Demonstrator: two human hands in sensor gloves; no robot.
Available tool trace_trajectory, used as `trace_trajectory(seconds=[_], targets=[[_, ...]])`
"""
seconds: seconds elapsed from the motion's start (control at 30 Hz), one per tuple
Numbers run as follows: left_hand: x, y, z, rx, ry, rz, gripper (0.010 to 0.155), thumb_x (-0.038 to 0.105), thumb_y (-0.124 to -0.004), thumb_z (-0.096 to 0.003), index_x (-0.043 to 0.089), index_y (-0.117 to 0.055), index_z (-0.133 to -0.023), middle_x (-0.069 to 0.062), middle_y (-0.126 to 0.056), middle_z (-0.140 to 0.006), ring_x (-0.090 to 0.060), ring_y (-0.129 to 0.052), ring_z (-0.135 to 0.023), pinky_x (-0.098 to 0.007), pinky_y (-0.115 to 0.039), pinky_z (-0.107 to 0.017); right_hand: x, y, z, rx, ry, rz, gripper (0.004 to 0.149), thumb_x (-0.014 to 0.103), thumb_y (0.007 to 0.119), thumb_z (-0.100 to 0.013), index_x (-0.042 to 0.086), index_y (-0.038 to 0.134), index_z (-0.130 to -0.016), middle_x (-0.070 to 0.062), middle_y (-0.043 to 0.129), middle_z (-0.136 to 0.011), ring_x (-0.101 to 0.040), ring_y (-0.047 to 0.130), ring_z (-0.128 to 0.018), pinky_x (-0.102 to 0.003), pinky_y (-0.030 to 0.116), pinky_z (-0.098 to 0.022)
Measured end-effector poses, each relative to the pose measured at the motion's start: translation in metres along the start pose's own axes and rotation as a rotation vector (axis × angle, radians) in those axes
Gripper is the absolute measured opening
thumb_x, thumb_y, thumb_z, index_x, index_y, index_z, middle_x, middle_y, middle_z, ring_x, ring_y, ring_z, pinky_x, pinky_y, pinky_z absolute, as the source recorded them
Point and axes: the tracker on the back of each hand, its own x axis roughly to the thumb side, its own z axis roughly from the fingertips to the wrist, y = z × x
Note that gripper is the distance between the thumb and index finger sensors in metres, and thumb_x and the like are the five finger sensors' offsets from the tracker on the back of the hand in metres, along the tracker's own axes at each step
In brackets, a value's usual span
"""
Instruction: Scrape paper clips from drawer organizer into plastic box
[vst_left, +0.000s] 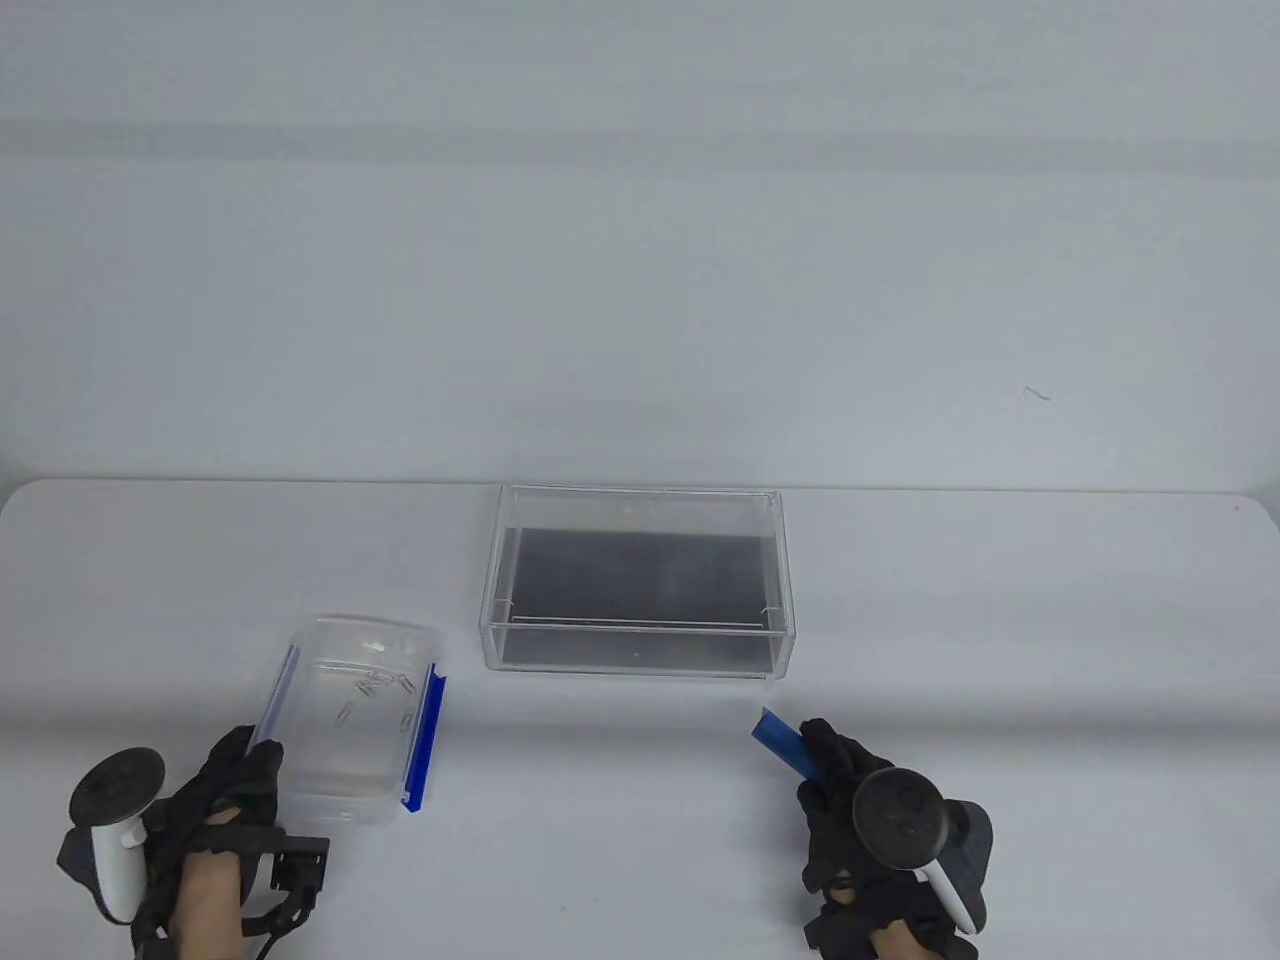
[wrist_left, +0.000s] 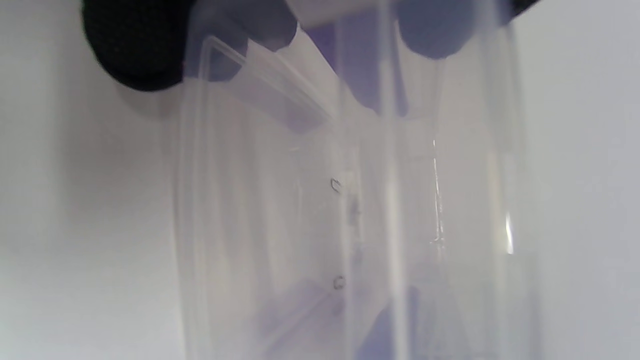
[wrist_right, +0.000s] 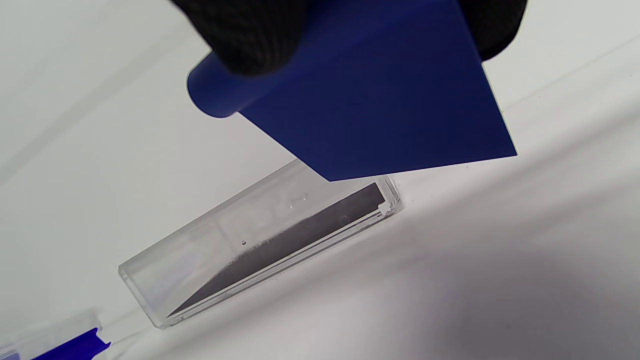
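A clear drawer organizer (vst_left: 640, 580) with a dark bottom stands mid-table; I see no clips in it. It also shows in the right wrist view (wrist_right: 260, 250). A clear plastic box (vst_left: 350, 720) with blue side latches (vst_left: 425, 740) sits at the front left and holds several paper clips (vst_left: 375, 690). My left hand (vst_left: 235, 790) grips the box at its near left corner; the left wrist view shows the box wall (wrist_left: 350, 200) and my fingertips (wrist_left: 135, 45) on its rim. My right hand (vst_left: 850, 800) holds a blue scraper (vst_left: 785, 740), seen close in the right wrist view (wrist_right: 375, 100), above the table right of the organizer.
The white table's far edge (vst_left: 640, 485) runs just behind the organizer, with a pale wall beyond. Bare tabletop (vst_left: 1050, 650) lies to the right of the organizer and between the two containers.
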Motion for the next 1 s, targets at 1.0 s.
trace_trajectory(seconds=[1.0], targets=[[0.077,-0.031,0.059,0.202,-0.407,-0.370,0.069,0.051,-0.066,-0.0467,0.014,-0.051,-0.103,-0.019,-0.045,-0.102,-0.046,-0.054,-0.093,-0.055,-0.064,-0.063,0.001,0.001,-0.002,0.019,-0.002,0.037,0.060,0.028,0.072,-0.044,0.027,0.047,-0.099,-0.006,0.062,-0.099,-0.032,0.069,-0.087,-0.053,0.056,-0.068]])
